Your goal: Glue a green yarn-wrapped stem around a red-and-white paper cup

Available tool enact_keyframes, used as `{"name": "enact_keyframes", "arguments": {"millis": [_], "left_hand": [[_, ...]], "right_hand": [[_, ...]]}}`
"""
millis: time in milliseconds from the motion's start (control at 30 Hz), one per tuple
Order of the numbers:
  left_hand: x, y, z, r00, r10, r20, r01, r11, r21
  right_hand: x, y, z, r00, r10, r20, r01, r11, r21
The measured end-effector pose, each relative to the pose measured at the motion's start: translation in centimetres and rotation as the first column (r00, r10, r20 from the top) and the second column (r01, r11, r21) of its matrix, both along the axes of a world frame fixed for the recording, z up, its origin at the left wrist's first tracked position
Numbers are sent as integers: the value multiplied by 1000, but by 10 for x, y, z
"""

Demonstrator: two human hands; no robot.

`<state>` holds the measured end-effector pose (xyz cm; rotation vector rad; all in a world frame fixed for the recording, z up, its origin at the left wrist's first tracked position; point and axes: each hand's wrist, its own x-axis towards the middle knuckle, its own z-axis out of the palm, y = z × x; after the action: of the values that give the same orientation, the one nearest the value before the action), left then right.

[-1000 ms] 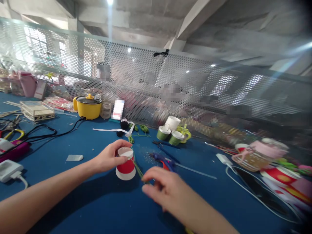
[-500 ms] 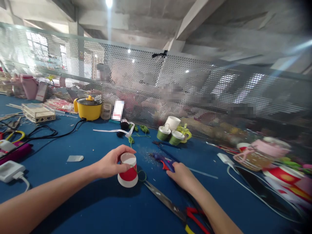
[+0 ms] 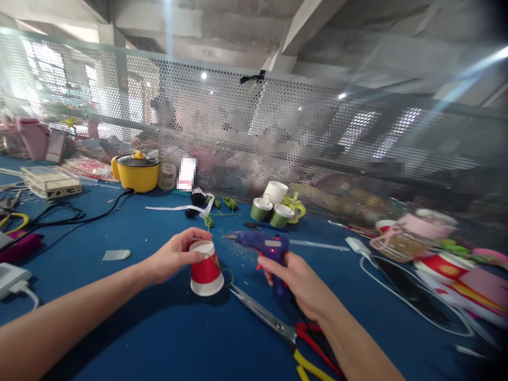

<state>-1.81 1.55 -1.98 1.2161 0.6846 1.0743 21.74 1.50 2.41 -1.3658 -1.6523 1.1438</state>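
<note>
An upside-down red and white paper cup (image 3: 207, 272) is gripped near its top by my left hand (image 3: 177, 255). Green yarn (image 3: 229, 276) runs from the cup's side down to the table. Wrapped round the handle of a blue hot glue gun (image 3: 262, 244), my right hand (image 3: 298, 280) holds it raised, its nozzle pointing left over the cup's far side, apart from it. A clear glue stick (image 3: 317, 245) extends behind the gun, and a small red light glows on its body. Scissors with red and yellow handles (image 3: 273, 321) lie between the cup and my right forearm.
Green-wrapped cups (image 3: 261, 209) stand by the perforated screen (image 3: 222, 132). Green yarn bundles (image 3: 230, 203) and white ribbon (image 3: 170, 208) lie beyond my left hand. A yellow electric pot (image 3: 138, 172) sits at back left. A phone with a white cable (image 3: 408, 288) and a jar (image 3: 405, 238) are right.
My right hand has lifted the glue gun off the table and turned it so the nozzle points left. The cup, still in my left hand, now tilts slightly.
</note>
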Motion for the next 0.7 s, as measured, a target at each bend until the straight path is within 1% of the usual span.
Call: {"name": "enact_keyframes", "arguments": {"millis": [100,167,233,300,400,533,600,667,700], "left_hand": [[0,1,0,1000,9,12,-9,1000,-10],[0,2,0,1000,6,19,-6,1000,-9],[0,1,0,1000,6,19,-5,1000,-12],[0,1,-1,1000,10,17,-10,1000,-15],[1,2,-3,999,32,5,-32,999,-11],[1,2,-4,999,51,8,-51,999,-16],[1,2,-3,998,50,24,-49,999,-22],[2,2,-2,998,50,38,-49,998,-29],[2,2,-1,998,53,42,-52,998,-34]], "right_hand": [[-12,-9,-2,998,53,19,-53,999,3],[-15,-12,-4,994,74,75,-73,997,-15],[-16,-15,-5,986,58,159,-56,998,-17],[-17,-17,-6,975,36,217,-41,999,18],[-18,-21,-7,965,17,261,-37,997,69],[-20,-24,-8,944,-38,327,-5,992,129],[-18,-21,-1,938,-42,344,-26,982,189],[-15,-13,13,930,-53,364,-40,969,242],[-12,-8,22,921,-85,379,-26,960,277]]}}
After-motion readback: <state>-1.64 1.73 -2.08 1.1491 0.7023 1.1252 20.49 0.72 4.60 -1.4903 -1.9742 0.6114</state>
